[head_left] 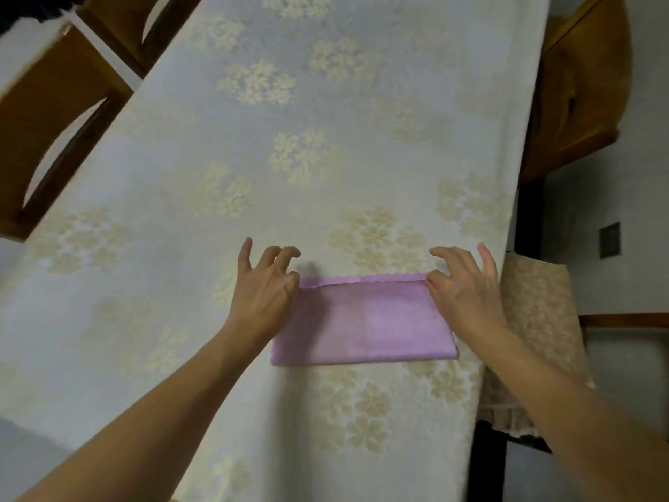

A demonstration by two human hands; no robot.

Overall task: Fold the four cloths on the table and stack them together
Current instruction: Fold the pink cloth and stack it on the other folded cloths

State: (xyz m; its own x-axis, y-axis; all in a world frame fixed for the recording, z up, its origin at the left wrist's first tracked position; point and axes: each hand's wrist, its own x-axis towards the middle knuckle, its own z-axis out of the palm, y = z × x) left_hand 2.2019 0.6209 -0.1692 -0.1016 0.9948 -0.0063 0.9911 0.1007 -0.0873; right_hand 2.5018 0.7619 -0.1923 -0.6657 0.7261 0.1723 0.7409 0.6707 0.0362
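1. Wooden chairs (54,114) sit along the left edge of the table, tucked in close, a bit blurry from where I'm looking.
2. Next comes the tablecloth (253,157), pale with cream flower clusters, covering the whole table top and hanging over the right side.
3. My left hand (266,288) is at the far left corner of the purple cloth (365,320). Thumb and forefinger pinch that corner, the other fingers are curled and lifted, and the pinky sticks up.
4. That purple cloth lies flat on the table near my edge, between my two hands, folded over into a long rectangle. Its top layer stops just short of the far edge, so a thin strip of the scalloped hem shows underneath.
5. My right hand (461,288) is on the far right corner, thumb and a fingertip nipping the top layer, the rest of the fingers loosely spread above the table.
6. Over on the right, another wooden chair (575,103) stands beside the table, and I only see this one cloth, not the other three.
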